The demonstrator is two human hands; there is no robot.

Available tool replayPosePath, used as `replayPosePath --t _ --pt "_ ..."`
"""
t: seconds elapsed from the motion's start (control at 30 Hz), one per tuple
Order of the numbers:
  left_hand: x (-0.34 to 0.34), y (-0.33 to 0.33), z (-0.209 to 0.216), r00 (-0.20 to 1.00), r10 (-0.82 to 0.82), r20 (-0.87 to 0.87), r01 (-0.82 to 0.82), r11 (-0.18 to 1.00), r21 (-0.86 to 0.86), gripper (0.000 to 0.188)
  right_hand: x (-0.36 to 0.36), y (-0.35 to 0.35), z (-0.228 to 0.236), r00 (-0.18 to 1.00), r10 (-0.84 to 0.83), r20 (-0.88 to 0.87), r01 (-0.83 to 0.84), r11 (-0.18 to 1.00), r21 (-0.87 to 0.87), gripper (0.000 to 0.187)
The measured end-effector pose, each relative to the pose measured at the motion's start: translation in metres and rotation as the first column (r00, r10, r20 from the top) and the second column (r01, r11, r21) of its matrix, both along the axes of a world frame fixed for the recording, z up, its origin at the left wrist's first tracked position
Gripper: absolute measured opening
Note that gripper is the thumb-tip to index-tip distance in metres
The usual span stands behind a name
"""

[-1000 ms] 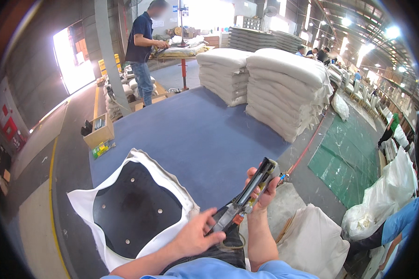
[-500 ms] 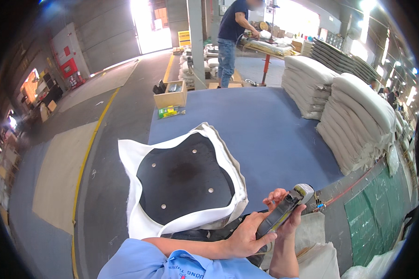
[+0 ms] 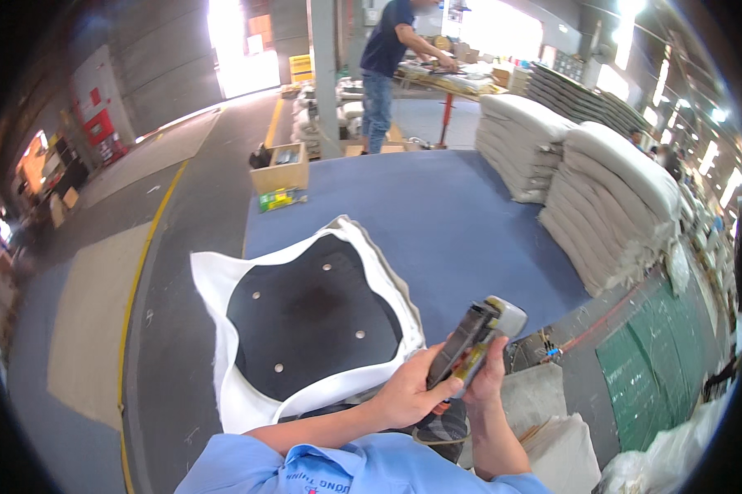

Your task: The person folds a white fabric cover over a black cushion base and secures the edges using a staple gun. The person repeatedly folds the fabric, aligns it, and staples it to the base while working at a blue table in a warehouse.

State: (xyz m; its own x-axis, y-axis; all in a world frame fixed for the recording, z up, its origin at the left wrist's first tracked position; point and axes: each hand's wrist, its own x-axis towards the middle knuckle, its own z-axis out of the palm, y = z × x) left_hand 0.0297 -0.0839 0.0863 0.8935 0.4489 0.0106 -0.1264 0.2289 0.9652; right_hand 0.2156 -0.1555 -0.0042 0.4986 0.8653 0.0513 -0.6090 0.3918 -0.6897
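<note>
Both my hands are closed on a pneumatic staple gun (image 3: 470, 342), held tilted in front of my body. My left hand (image 3: 412, 384) grips its dark magazine with the thumb along the lower end. My right hand (image 3: 488, 372) wraps the other side, below the grey rounded head; part of its fingers is hidden behind the tool. To the left lies a seat panel (image 3: 305, 317), black with several round holes, on white padded fabric (image 3: 223, 346) whose edges stand up loosely around it. Neither hand touches the panel.
The blue-topped table (image 3: 371, 198) carries an open wooden box (image 3: 280, 173), a green-yellow packet (image 3: 277, 200) and tall stacks of white padded covers (image 3: 610, 206). A red air hose (image 3: 593, 325) runs at the right near a green sheet (image 3: 659, 362). A co-worker (image 3: 381, 74) stands at a far bench.
My hands have turned the staple gun and brought it slightly left and up. My right fingers, partly spread before, now close around it. The whole view has shifted a little.
</note>
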Motion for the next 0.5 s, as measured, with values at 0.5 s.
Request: replayPosePath --t 0.5 --pt "0.003 -0.01 -0.032 0.957 0.142 0.254 -0.27 0.761 0.59 0.069 0.019 0.007 0.061 0.918 -0.206 0.338 0.159 0.974 0.16 0.081"
